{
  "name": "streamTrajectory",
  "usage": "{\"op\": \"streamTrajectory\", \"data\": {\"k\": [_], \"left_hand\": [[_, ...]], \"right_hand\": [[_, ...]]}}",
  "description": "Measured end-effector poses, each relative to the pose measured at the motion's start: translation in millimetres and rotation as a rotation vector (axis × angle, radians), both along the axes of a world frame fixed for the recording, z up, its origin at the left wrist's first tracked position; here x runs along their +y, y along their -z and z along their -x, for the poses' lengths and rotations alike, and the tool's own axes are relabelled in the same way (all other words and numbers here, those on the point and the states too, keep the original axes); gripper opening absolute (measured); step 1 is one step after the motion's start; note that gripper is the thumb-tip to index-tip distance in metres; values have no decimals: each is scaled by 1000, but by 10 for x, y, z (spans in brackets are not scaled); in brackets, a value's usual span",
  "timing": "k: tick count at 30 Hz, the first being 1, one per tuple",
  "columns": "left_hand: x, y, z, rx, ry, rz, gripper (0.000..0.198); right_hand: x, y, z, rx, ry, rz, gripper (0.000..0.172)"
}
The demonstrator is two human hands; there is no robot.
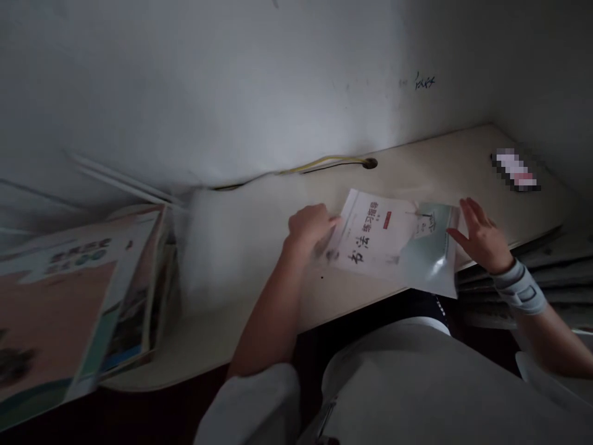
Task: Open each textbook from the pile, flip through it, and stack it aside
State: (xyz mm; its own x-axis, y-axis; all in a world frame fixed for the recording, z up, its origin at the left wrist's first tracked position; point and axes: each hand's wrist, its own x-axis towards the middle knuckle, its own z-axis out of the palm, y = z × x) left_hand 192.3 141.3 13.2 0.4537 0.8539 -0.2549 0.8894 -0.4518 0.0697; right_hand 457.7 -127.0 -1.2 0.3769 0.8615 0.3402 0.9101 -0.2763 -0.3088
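A thin calligraphy workbook [370, 238] with a white and pale green cover lies tilted on the desk, its lower right corner past the front edge. A clear, glossy plastic sleeve or film seems to cover it, catching light near the green part. My left hand [309, 224] is at the book's left edge, fingers curled and closed on that edge; motion blurs the fingertips. Against the right edge rests my right hand [484, 241], fingers stretched out and thumb apart, with a grey band on the wrist.
The pale desk [259, 247] runs along a wall. Stacked books [60, 290] stand at the left. A pixelated phone [515, 170] lies at the far right. Near the wall, a yellow cable [324, 161] enters a round hole [369, 163]. Piled papers [491, 296] sit below the desk's right side.
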Motion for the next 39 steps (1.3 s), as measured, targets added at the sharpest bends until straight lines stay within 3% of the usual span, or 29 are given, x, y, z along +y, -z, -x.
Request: {"op": "streamTrajectory", "data": {"k": [2,5,8,10,13,16,17,19,22,25,27,30,34,39], "left_hand": [[-2,25,173,-163,-7,44,40],[0,127,190,-512,30,177,35],[16,240,40,-719,-38,277,28],[40,291,-61,-759,-87,255,22],[90,312,-148,-710,-110,135,20],[114,265,-163,-533,-105,33,15],[100,235,-158,-464,-106,9,15],[11,152,-144,-362,-93,-72,28],[-314,9,-154,-333,47,-270,50],[-821,-50,-223,-310,246,-314,54],[-1150,8,-284,-271,382,-233,55],[-1441,210,-348,-198,492,-83,59],[-1390,431,-282,-170,467,-32,64],[-938,385,40,-136,262,-96,63]], "right_hand": [[36,181,-86,307,65,-117,70],[116,330,-80,637,102,-207,59],[191,310,-49,706,112,-185,33],[255,277,-75,670,134,-177,29],[413,296,-199,500,169,-196,22],[613,360,-348,308,200,-82,12],[668,363,-377,286,210,-37,14],[730,308,-369,232,203,11,35],[677,96,-134,-11,89,9,62],[516,-78,334,-182,-135,58,64],[412,-61,668,-200,-299,119,62],[309,147,981,-192,-434,221,67],[190,419,828,-202,-376,264,71],[-17,466,53,-190,-72,244,64]]}}
